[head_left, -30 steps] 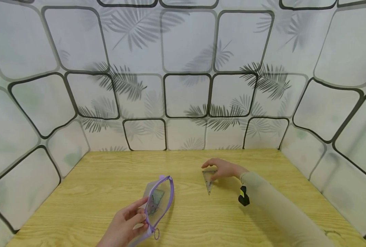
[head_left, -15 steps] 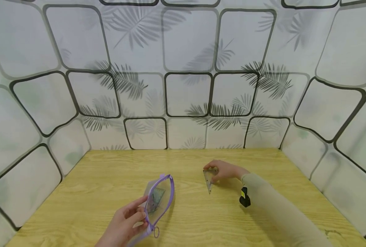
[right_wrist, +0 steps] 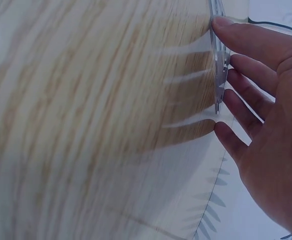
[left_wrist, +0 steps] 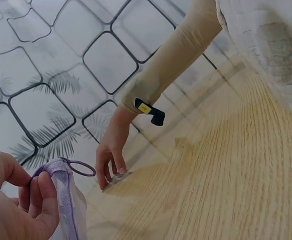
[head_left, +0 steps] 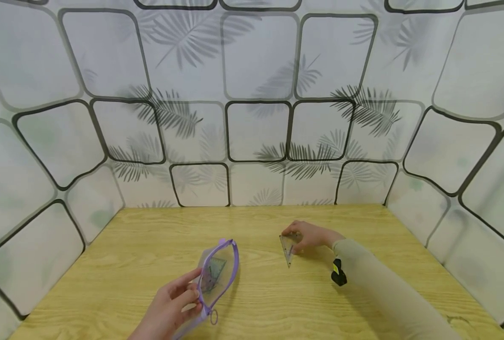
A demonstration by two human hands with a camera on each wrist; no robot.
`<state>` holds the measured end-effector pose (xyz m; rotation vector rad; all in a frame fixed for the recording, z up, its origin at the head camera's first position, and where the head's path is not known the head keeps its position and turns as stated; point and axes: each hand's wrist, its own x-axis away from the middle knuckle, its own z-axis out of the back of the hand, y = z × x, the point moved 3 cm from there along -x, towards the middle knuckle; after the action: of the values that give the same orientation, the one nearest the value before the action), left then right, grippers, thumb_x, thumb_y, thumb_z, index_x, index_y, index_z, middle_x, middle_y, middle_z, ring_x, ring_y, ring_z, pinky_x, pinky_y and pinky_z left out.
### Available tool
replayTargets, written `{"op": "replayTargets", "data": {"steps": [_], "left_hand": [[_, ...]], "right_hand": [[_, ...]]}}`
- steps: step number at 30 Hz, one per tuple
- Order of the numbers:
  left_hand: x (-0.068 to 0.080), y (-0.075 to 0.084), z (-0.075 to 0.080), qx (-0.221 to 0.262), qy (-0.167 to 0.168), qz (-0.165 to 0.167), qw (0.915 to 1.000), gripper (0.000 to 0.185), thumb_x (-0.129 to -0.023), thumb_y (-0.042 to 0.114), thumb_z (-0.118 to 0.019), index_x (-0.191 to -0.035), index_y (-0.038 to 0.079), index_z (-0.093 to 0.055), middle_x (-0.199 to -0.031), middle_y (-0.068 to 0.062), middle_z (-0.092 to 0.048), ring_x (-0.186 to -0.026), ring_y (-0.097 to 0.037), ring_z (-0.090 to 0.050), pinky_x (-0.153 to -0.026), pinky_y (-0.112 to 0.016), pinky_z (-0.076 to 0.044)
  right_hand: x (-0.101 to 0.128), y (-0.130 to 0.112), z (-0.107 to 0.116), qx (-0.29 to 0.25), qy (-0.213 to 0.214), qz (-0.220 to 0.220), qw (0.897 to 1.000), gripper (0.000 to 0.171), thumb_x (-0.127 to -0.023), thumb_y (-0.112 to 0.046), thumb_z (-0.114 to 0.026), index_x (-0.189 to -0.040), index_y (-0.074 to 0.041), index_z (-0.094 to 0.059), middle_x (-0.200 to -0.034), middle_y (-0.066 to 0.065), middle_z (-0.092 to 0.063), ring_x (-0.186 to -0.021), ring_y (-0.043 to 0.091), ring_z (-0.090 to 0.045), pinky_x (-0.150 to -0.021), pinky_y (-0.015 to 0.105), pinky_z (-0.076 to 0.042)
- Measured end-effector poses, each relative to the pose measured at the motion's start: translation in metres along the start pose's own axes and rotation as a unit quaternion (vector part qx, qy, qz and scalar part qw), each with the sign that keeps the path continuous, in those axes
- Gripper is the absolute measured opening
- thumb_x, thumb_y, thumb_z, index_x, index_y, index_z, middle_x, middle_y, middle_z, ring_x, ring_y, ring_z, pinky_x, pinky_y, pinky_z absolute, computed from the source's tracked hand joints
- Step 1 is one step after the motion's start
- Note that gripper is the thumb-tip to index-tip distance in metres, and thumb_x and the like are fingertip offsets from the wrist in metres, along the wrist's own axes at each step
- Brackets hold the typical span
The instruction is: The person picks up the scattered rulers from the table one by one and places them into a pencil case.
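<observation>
My left hand (head_left: 171, 302) holds a see-through zip pouch (head_left: 224, 290) by its purple zipped edge, between thumb and fingers. The pouch's mouth gapes, and a greenish ruler-like piece (head_left: 216, 270) shows inside it. From the zip end hangs a purple ring (left_wrist: 80, 168). Farther off to the right, my right hand (head_left: 309, 234) grips a clear triangular set square (head_left: 286, 246) lying on the table, its point toward me. In the right wrist view the thumb and fingertips meet the edges of the set square (right_wrist: 219, 70); part of it is hidden under the hand.
The wood-grain table (head_left: 150, 245) runs back to a patterned cloth screen (head_left: 256, 132) that also rises on both sides. A black device with a yellow label (head_left: 339, 273) sits at the right wrist.
The right hand's fingers have come down and closed in on the set square, which stays nearly in place. The left hand and pouch have shifted very slightly left.
</observation>
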<state>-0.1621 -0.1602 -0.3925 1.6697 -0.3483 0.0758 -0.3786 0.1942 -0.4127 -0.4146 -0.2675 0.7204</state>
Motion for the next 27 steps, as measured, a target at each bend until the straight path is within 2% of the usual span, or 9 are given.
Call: {"op": "replayTargets", "data": {"steps": [9,17,21,27], "left_hand": [[-0.0014,0.0027,0.0009,-0.007,0.009,-0.004,0.9999,0.065,-0.098,0.007,-0.053,-0.154,-0.004,-0.023,-0.097,0.000,-0.055,-0.089,-0.014,-0.057,-0.077,-0.023,-0.055],[-0.0026,0.0050,0.0004,-0.005,0.002,-0.009,0.9999,0.066,-0.099,0.008,-0.052,-0.155,-0.005,-0.019,-0.099,0.000,-0.058,-0.088,-0.013,-0.058,-0.077,-0.023,-0.055],[-0.0040,0.0058,-0.0004,-0.006,-0.001,-0.012,0.9999,0.064,-0.100,0.008,-0.049,-0.155,-0.006,-0.019,-0.098,0.001,-0.057,-0.088,-0.013,-0.058,-0.077,-0.022,-0.055],[-0.0046,0.0058,0.0002,-0.010,0.022,-0.017,0.9996,0.063,-0.099,0.007,-0.051,-0.154,-0.004,-0.024,-0.099,0.001,-0.055,-0.089,-0.011,-0.055,-0.078,-0.023,-0.056]], "right_hand": [[0.0005,-0.0022,0.0017,0.014,0.004,-0.005,1.000,0.062,-0.082,-0.023,-0.077,-0.138,-0.004,-0.056,-0.131,0.015,-0.056,-0.119,0.030,-0.053,-0.104,0.049,-0.044],[0.0004,-0.0035,0.0018,0.024,0.002,-0.032,0.999,0.063,-0.080,-0.026,-0.081,-0.136,-0.006,-0.058,-0.119,0.008,-0.057,-0.105,0.020,-0.054,-0.096,0.041,-0.047],[0.0024,-0.0030,0.0015,0.024,0.009,-0.031,0.999,0.063,-0.079,-0.027,-0.083,-0.133,-0.007,-0.060,-0.116,0.007,-0.057,-0.101,0.017,-0.052,-0.091,0.036,-0.047],[0.0036,-0.0034,0.0004,0.017,0.020,-0.025,0.999,0.061,-0.077,-0.027,-0.085,-0.129,-0.007,-0.060,-0.112,0.007,-0.057,-0.101,0.018,-0.053,-0.092,0.038,-0.048]]}}
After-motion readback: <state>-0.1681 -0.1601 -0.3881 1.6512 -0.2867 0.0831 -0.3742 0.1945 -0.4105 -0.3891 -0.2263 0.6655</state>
